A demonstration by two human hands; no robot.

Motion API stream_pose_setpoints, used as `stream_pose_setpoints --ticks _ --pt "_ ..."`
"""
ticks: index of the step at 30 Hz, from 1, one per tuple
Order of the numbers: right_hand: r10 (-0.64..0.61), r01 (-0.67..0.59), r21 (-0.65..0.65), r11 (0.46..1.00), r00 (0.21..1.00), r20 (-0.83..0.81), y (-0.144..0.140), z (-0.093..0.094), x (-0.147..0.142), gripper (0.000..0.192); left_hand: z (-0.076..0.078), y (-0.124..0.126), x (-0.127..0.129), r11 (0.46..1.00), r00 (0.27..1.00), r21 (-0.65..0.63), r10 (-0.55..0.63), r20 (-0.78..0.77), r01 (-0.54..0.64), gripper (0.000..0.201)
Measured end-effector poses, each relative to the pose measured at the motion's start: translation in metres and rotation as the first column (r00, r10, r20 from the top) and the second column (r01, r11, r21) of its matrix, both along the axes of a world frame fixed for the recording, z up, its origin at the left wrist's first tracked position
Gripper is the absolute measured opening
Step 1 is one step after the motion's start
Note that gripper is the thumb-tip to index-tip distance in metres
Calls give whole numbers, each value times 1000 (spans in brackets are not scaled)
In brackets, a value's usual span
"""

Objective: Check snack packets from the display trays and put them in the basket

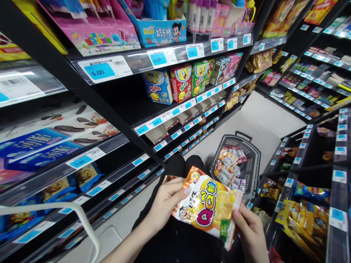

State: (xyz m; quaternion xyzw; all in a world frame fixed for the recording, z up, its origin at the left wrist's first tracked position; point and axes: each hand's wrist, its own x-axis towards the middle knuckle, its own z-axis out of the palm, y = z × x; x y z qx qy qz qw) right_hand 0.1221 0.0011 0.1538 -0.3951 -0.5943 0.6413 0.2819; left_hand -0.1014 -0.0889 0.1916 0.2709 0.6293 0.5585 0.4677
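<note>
Both hands clamped on one orange candy bag: left hand fingers curled over its 9 o'clock edge, right hand pinching the 4 o'clock corner. One grey basket of snack packets sits at 12 o'clock on the pale floor, in a shop aisle with dark shelves on both sides.

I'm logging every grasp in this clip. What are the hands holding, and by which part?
An orange candy bag: left hand grips its left edge, right hand its lower right corner.
</note>
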Motion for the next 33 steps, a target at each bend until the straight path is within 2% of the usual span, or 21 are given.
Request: stream_pose_setpoints --ticks 3,5,7,9,11,13,15,17,18,19,21,22,24,25,26,27,29,31,33 --pt "-65 23 -226 974 981 -183 -9 0 -2 28 2 3 4 998 940 -42 62 335 -51 27" --pt "-128 27 -350 936 955 -267 -14 3 -6 29 0 4 5 996 884 -65 83 461 -60 26" --pt "-182 43 -420 906 938 -295 -17 6 -9 29 -5 7 6 996 884 -80 72 461 -40 30" --pt "-204 77 -405 911 938 -279 -18 9 -11 29 -13 8 5 996 944 -89 36 327 -8 34" --pt "-182 122 -249 961 955 -233 -18 11 -13 26 -21 7 5 995 989 -97 34 142 -20 30" --pt "-80 87 37 996 984 -161 -17 13 -18 24 -25 2 8 996 1000 -81 25 -14 -26 23" --pt "63 -39 320 947 996 -65 -18 17 -29 22 -23 -5 16 992 989 -30 -126 -80 124 45" --pt "152 -145 475 868 988 24 -22 22 -43 22 -19 -10 26 944 945 69 -325 32 322 71" --pt "168 -173 510 842 984 56 -24 24 -49 22 -17 -11 30 924 917 136 -374 141 357 79" --pt "178 -190 530 826 981 74 -26 25 -54 24 -16 -11 33 922 890 191 -377 256 336 82" --pt "189 -192 579 792 980 66 -29 23 -56 25 -16 -9 36 958 841 212 -273 466 194 76" --pt "155 -149 619 771 987 44 -28 20 -54 25 -17 -8 35 976 809 181 -205 551 124 69" --pt "-27 25 676 736 1000 -8 -24 12 -45 27 -19 -8 31 994 741 98 -93 665 37 57" --pt "-125 105 664 740 992 -18 -21 7 -40 35 -19 -9 28 998 709 68 -54 703 10 53" --pt "-181 150 608 780 983 -12 -17 2 -34 44 -19 -10 26 999 682 49 -26 731 -14 49" --pt "-178 155 509 847 984 -4 -14 -2 -30 53 -19 -11 24 999 663 37 -7 749 -32 47" --pt "-60 63 266 962 998 -20 -7 -7 -23 62 -20 -12 22 999 654 13 24 756 -51 46" --pt "19 -14 152 988 999 -34 -2 -8 -19 54 -22 -12 23 997 692 -9 56 719 -71 46" --pt "22 -21 171 985 1000 -2 0 -7 -15 42 -25 -11 23 994 753 19 67 655 -105 54"
